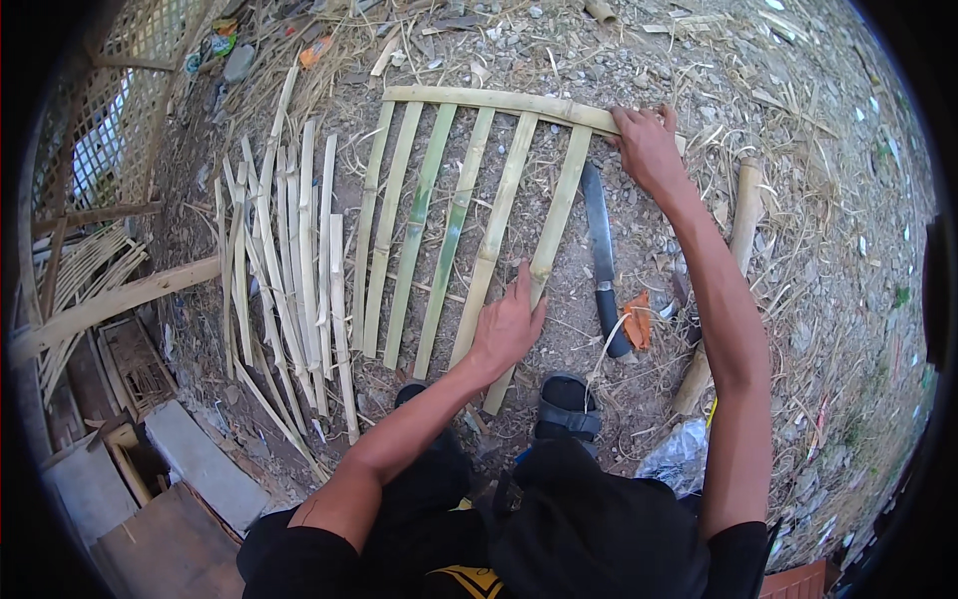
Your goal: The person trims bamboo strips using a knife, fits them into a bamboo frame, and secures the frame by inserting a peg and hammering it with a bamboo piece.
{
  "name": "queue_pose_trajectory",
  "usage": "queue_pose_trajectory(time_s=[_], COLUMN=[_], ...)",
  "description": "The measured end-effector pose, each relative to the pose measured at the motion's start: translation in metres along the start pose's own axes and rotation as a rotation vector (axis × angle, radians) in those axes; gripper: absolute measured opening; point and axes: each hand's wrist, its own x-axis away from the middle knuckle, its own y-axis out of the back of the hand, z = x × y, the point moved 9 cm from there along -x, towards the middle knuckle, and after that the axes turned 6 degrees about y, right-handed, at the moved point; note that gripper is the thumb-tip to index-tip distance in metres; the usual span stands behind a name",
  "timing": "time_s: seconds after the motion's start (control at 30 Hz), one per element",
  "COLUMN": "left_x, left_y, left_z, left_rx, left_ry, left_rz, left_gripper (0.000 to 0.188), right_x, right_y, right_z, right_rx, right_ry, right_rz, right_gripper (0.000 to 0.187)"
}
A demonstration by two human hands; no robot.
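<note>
Several split bamboo strips (462, 210) lie side by side on the ground, their far ends meeting one crosswise bamboo strip (479, 98). My right hand (649, 150) is closed round the right end of that crosswise piece. Lower down, my left hand (507, 324) grips the rightmost upright bamboo strip (559, 205) with fingers and thumb at its sides; part of the strip is hidden under the hand. A large knife (601, 240) with a black handle rests just right of this strip, touched by neither hand.
Loose pale bamboo strips (299, 250) are heaped on the left. A bamboo pole (745, 210) lies to the right, beside an orange scrap (637, 319) and a clear plastic bag (677, 457). Planks (205, 464) and a wooden beam (120, 304) stand lower left. Shavings litter the ground.
</note>
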Motion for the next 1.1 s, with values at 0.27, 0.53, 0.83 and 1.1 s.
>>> queue_pose_trajectory(time_s=[0.27, 0.53, 0.83, 1.1], left_x=[0.009, 0.033, -0.022, -0.055], left_y=[0.009, 0.024, 0.139, 0.117], left_z=[-0.002, -0.015, 0.094, 0.183], left_rx=[0.017, 0.15, -0.008, 0.099], left_ry=[-0.004, -0.132, -0.004, 0.191], left_rz=[0.116, 0.112, -0.487, -0.205], left_gripper=[0.074, 0.057, 0.041, 0.037], right_x=[0.04, 0.105, 0.179, 0.207], right_y=[0.036, 0.043, 0.05, 0.06], right_z=[0.012, -0.002, -0.012, -0.01], right_rx=[0.017, -0.116, -0.18, -0.159], right_ry=[-0.025, -0.137, -0.336, -0.327], right_rz=[-0.051, -0.091, -0.052, -0.108], right_gripper=[0.038, 0.045, 0.044, 0.046])
